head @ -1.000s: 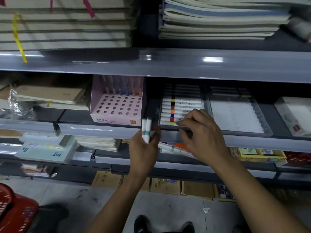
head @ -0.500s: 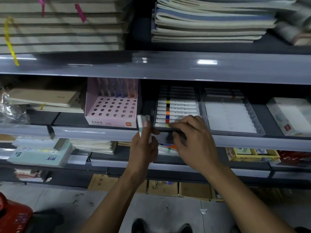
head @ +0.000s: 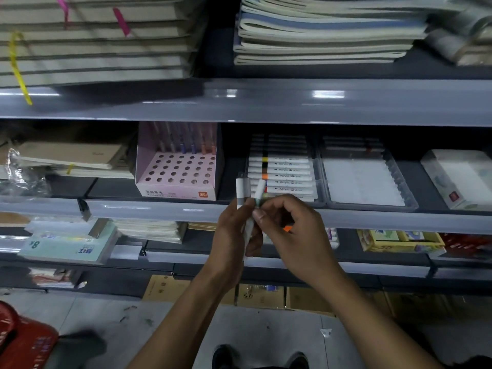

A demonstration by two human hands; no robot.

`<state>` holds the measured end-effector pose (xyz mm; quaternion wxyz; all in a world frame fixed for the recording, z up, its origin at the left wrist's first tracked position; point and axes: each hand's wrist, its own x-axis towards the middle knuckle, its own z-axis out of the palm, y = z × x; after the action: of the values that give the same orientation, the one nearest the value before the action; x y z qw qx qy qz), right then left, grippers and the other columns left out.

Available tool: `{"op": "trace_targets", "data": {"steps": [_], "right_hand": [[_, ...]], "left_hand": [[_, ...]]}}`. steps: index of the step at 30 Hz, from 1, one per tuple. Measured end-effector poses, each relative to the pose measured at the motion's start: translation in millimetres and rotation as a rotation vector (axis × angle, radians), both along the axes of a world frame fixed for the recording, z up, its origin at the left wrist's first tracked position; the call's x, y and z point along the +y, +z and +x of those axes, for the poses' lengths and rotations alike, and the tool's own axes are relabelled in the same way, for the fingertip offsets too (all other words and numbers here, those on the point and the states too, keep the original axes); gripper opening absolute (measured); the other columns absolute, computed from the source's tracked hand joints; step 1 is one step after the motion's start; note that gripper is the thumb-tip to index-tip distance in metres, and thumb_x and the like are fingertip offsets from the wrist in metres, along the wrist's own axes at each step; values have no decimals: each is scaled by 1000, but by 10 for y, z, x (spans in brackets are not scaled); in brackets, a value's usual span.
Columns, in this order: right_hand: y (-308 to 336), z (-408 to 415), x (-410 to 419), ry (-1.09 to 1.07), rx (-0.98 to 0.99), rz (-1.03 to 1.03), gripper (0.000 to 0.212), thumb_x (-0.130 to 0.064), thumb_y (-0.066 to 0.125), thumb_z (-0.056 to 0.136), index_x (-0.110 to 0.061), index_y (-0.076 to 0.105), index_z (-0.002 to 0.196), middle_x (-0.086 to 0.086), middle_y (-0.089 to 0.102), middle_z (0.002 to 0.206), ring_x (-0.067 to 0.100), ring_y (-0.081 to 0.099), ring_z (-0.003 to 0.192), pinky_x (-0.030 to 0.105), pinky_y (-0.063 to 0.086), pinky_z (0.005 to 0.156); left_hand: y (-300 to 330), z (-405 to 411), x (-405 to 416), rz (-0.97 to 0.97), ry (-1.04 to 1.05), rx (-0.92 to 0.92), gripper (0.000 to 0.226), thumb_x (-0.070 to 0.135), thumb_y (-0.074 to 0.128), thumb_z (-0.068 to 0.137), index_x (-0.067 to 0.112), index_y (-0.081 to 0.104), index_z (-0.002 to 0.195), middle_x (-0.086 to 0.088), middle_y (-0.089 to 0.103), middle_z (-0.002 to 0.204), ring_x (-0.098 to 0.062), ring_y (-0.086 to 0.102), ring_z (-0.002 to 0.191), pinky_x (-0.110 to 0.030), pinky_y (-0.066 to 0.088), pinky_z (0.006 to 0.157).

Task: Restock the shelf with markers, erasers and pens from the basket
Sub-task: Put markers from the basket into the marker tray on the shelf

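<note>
My left hand (head: 230, 235) grips a small bunch of white markers (head: 242, 191) upright in front of the middle shelf's edge. My right hand (head: 290, 235) pinches one of them, a white marker with a green band (head: 259, 191), which tilts to the right. Just behind stands a clear tray (head: 320, 179) holding a row of white acrylic markers (head: 282, 170) with coloured bands. The red basket (head: 21, 339) sits on the floor at the lower left, only partly in view.
A pink pen display box (head: 175, 169) with holes stands left of the marker tray. A second clear tray (head: 364, 182) lies to its right, then a white box (head: 460, 179). Stacked notebooks (head: 319, 30) fill the shelf above. Lower shelves hold paper pads and boxes.
My right hand has come off the marker tray and moved to the bunch in my left hand, now pinching one marker. The left hand rose slightly.
</note>
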<state>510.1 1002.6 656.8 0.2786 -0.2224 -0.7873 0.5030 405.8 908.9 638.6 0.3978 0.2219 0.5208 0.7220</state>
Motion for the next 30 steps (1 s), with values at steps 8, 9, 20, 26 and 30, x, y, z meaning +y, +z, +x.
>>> {"op": "trace_targets", "data": {"steps": [8, 9, 20, 26, 30], "right_hand": [[39, 85, 143, -4, 66, -331, 17, -33, 67, 99, -18, 70, 93, -2, 65, 70, 9, 62, 66, 20, 53, 64], [52, 109, 168, -2, 91, -351, 17, -31, 66, 100, -15, 70, 95, -3, 66, 69, 9, 62, 66, 19, 53, 64], [136, 543, 652, -33, 131, -326, 23, -1, 75, 90, -24, 77, 97, 0, 79, 98, 19, 77, 90, 23, 60, 78], [154, 645, 871, -60, -72, 298, 20, -18, 83, 86, -25, 80, 105, -16, 71, 99, 5, 67, 99, 21, 53, 87], [240, 647, 987, -44, -141, 525, 21, -19, 81, 88, -23, 81, 109, -10, 66, 97, 11, 61, 97, 35, 54, 85]], "left_hand": [[44, 47, 68, -25, -36, 91, 20, 33, 54, 101, 18, 63, 91, 1, 54, 62, -13, 41, 46, -25, 35, 44], [42, 54, 87, -33, -13, 83, 22, 35, 54, 102, 21, 63, 87, 0, 55, 62, -14, 42, 45, -25, 35, 44], [28, 59, 186, -106, 141, 144, 23, 18, 66, 101, 1, 67, 85, 5, 54, 52, -9, 35, 41, -21, 31, 40], [42, 162, 390, -93, 209, 331, 24, 29, 72, 93, 5, 72, 89, 10, 67, 61, 1, 56, 49, -12, 42, 49], [29, 205, 529, -63, 182, 411, 12, 17, 74, 96, 16, 74, 83, 16, 64, 61, 2, 58, 54, -11, 44, 55]]}}
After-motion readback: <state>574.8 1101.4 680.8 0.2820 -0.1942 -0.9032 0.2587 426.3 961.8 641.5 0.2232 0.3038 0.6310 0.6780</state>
